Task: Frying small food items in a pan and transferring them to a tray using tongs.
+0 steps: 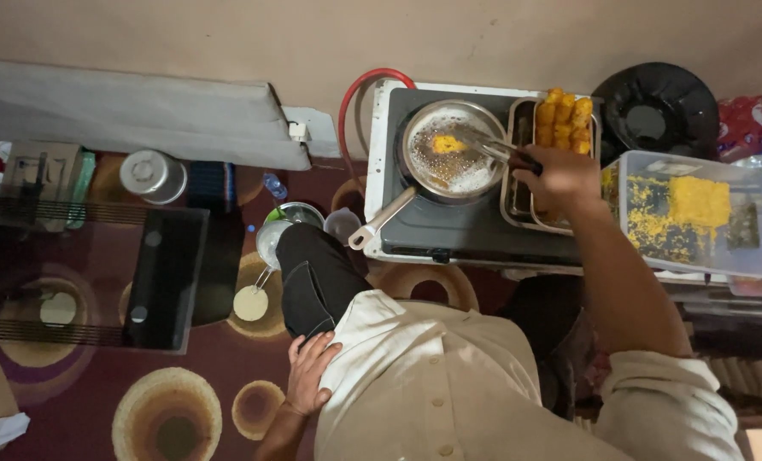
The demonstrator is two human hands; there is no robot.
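We are gripping the tongs point(492, 150) in our right hand point(565, 177), their long axis reaching left to the breaded piece point(448, 143) frying in the pan point(415, 162), while our left hand point(308, 374) is resting open, far off, on our knee.

Pan point(452, 154) sits on stove point(475, 230); tray point(526, 205) right of pan, tub point(697, 213) right of tray, kettle point(153, 176) far left on floor point(73, 401).

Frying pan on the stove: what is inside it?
The frying pan holds bubbling oil and one yellow breaded piece, gripped by tongs in the right hand. The pan bottom is hidden.
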